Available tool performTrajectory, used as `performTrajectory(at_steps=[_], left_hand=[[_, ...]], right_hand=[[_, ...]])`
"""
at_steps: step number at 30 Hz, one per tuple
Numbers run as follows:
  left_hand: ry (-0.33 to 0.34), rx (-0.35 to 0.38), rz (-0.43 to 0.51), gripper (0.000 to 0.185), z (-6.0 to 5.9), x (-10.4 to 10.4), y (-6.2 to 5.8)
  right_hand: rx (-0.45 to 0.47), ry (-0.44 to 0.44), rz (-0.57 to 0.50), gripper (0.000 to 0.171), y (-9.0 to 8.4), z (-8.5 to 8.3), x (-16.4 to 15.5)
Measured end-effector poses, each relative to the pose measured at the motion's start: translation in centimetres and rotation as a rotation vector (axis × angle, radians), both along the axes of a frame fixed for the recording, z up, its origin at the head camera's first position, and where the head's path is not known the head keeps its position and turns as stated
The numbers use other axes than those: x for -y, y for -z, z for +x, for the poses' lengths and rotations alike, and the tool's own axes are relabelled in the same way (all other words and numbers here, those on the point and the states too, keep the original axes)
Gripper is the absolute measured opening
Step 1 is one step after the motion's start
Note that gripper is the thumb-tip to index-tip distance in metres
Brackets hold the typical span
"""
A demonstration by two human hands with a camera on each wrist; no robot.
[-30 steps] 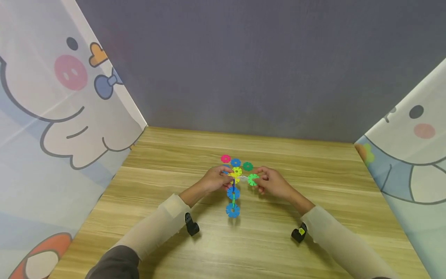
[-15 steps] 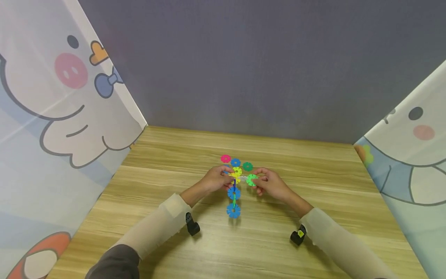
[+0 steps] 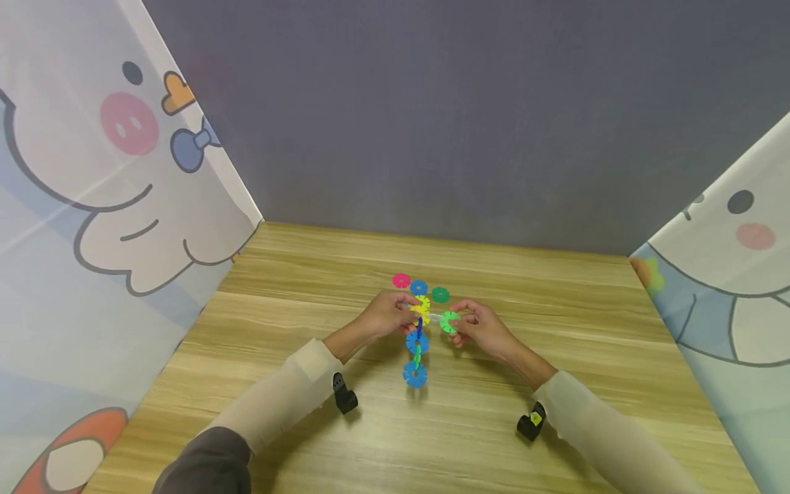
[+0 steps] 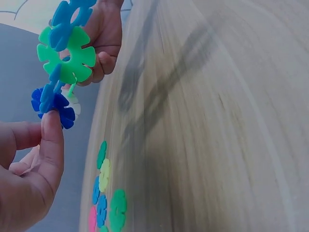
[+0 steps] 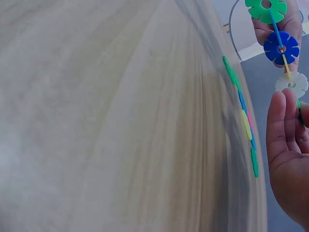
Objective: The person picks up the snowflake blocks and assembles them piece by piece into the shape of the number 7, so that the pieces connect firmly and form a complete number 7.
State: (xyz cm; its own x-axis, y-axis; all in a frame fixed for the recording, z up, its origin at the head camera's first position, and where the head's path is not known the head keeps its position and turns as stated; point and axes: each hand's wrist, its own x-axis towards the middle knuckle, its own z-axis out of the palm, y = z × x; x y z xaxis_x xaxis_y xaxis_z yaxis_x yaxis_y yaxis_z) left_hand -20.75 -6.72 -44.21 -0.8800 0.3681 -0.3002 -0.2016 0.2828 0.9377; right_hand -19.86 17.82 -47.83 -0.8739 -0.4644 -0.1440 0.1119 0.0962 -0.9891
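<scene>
A chain of interlocking plastic snowflake discs is held above the table between both hands. My left hand (image 3: 385,313) pinches it near the yellow disc (image 3: 422,314) and the dark blue disc (image 4: 63,107). From there a blue disc (image 3: 417,342), a green one seen edge-on, and another blue disc (image 3: 415,374) hang toward me. Between the hands sits a clear whitish disc (image 5: 292,85), joined to the yellow one. My right hand (image 3: 487,331) pinches the light green disc (image 3: 449,322) at the chain's right end, by the clear disc. Fingers partly hide the joint there.
Loose discs lie flat on the wooden table (image 3: 555,309) just beyond the hands: pink (image 3: 401,280), blue (image 3: 419,287), dark green (image 3: 440,294) and yellow-green (image 3: 423,302). A grey panel (image 3: 432,123) stands behind the table, with cartoon-printed sheets at both sides.
My left hand and the chain have shifted slightly right, so the yellow disc is a little nearer the light green disc. Both hands keep their hold.
</scene>
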Motion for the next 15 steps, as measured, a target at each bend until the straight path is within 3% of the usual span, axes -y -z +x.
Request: performTrajectory(at_steps=[4, 8, 12, 15], left_hand=[[0.022, 0.008, 0.017, 0.034, -0.1, -0.1, 0.5], [0.021, 0.050, 0.062, 0.037, -0.1, 0.1, 1.0], [-0.034, 0.021, 0.116, 0.035, 0.0, 0.4, 0.7], [-0.040, -0.008, 0.134, 0.034, -0.1, 0.2, 0.1]], right_hand=[[0.022, 0.024, -0.001, 0.034, -0.2, 0.3, -0.2], [-0.024, 0.037, 0.052, 0.031, -1.9, 0.3, 0.1], [-0.102, 0.035, 0.120, 0.031, -3.8, 0.0, 0.4], [-0.089, 0.048, 0.140, 0.031, -4.3, -0.1, 0.1]])
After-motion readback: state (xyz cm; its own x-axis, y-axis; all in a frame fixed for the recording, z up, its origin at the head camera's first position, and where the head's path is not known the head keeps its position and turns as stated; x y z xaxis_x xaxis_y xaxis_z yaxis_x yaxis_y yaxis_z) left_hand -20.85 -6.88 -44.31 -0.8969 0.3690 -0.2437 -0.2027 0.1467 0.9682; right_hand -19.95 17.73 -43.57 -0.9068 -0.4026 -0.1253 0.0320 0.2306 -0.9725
